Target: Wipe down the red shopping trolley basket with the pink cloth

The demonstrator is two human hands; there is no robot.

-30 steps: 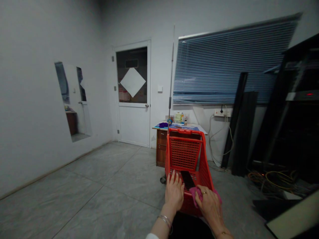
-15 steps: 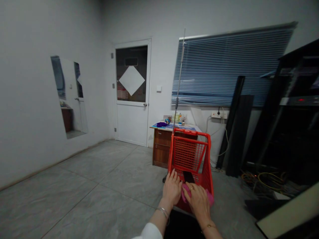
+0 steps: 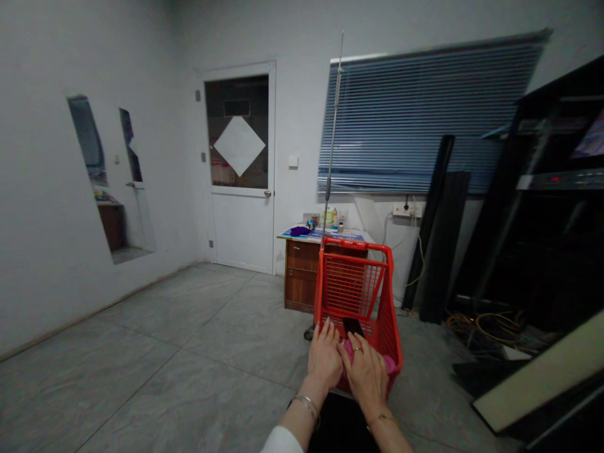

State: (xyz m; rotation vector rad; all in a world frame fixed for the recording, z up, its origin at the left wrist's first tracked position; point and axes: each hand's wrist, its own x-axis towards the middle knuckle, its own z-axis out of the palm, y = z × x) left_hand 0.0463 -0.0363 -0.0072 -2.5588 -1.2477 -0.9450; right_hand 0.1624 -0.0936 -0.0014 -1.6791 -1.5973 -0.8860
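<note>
From the head view, the left hand (image 3: 324, 360) lies flat and open, palm down, fingers stretched forward and slightly spread, resting on the near edge of the red cart (image 3: 361, 308); it grips nothing, and a bracelet (image 3: 306, 406) circles its wrist. The right hand (image 3: 367, 372) sits just beside it, touching or nearly touching it, also palm down with fingers loosely extended rather than curled, pressed on a pink cloth (image 3: 387, 363) that shows at its fingertips and past its outer edge; whether the fingers pinch the cloth underneath cannot be told. A ring sits on one right finger, and a thin chain on that wrist. The cloth lies on the cart's near rim, under the right hand. Just beyond the fingertips, a dark flat phone-like thing (image 3: 352, 326) lies in the cart's near section, apart from both hands. The cart's mesh front wall stands upright, and a thin metal pole (image 3: 331, 141) rises from its far left corner. Behind the cart stands a wooden desk (image 3: 302, 270) with small items on top, against the wall below a blue blind (image 3: 415, 119). A white door (image 3: 240, 170) is left of the desk. Dark boards (image 3: 438, 233) lean at the right, with cables (image 3: 486, 324) on the floor near them.
</note>
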